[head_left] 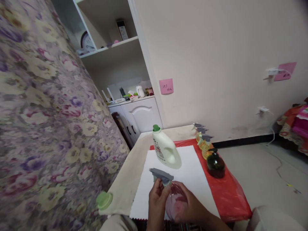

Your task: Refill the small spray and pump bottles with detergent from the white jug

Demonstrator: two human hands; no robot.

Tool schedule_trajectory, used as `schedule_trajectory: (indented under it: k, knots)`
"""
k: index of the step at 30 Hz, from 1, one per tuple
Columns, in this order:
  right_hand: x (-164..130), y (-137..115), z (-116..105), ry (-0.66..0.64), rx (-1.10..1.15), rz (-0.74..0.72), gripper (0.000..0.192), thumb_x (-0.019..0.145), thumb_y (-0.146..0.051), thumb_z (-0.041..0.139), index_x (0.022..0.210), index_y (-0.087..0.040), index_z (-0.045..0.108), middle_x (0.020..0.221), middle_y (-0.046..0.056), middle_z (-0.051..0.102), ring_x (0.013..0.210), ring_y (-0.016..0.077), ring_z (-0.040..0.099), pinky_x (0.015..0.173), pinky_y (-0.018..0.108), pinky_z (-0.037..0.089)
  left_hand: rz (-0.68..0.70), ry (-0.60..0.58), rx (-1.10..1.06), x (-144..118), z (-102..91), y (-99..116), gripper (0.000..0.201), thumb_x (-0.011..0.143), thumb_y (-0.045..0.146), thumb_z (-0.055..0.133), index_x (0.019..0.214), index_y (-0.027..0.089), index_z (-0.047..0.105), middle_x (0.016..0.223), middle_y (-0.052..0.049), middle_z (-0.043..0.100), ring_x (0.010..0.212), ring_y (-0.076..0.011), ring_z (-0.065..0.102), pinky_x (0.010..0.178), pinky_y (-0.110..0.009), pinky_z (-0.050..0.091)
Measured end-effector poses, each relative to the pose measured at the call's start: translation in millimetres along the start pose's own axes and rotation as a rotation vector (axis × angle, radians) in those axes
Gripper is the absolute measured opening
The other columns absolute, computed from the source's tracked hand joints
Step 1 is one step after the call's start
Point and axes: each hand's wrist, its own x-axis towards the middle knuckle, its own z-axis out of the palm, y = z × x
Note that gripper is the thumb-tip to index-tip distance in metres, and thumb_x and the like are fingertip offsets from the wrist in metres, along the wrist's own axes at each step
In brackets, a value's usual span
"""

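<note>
A see-through pink spray bottle (176, 205) with a grey trigger head (161, 175) is held low over the near part of a white sheet (190, 173). My left hand (157, 197) has its thumb and fingers closed at the bottle's pale green neck collar. My right hand (193, 205) wraps round the bottle's body from the right. Just beyond my hands stands an upright pale green detergent jug (166, 149), its green spout (156, 128) uncapped. A light green cap (104, 200) sits at the table's near left corner.
Along the table's right side, on red plastic (232, 195), stand a dark green pump bottle (215, 165) and several yellow spray bottles (206, 149). A floral curtain (60, 128) hangs close on the left. Behind the table are a wall and a white cabinet (143, 115).
</note>
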Motion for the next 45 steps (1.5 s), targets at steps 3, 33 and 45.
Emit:
schedule_trajectory:
  k: [3,33,45]
  knots:
    - [0,-4,0,0.008,-0.025,0.009,0.099,0.045,-0.022,0.088,0.133,-0.029,0.043,0.142,0.012,0.047,0.129,0.0333,0.043,0.098,0.046,0.041,0.013,0.009,-0.009,1,2.6,-2,0.034,0.071,0.036,0.075,0.1,0.019,0.068,0.092,-0.005,0.073,0.09,-0.0219,0.065,0.083,-0.031,0.049]
    - [-3,0,1,0.111,-0.148,0.053,0.099,0.048,-0.013,0.082,0.135,-0.028,0.039,0.138,0.01,0.049,0.128,0.0309,0.045,0.097,0.042,0.043,0.047,0.216,0.094,5,11.0,-20,0.036,0.07,0.044,0.074,0.094,0.019,0.066,0.087,-0.003,0.072,0.083,-0.0226,0.066,0.075,-0.03,0.051]
    - [-1,3,4,0.091,-0.052,0.035,0.095,0.048,-0.015,0.083,0.132,-0.029,0.042,0.137,0.009,0.051,0.125,0.031,0.048,0.095,0.044,0.044,-0.002,0.243,0.078,4,-2.5,-26,0.054,0.072,0.048,0.07,0.115,0.017,0.064,0.119,-0.012,0.068,0.114,-0.0308,0.06,0.098,-0.041,0.045]
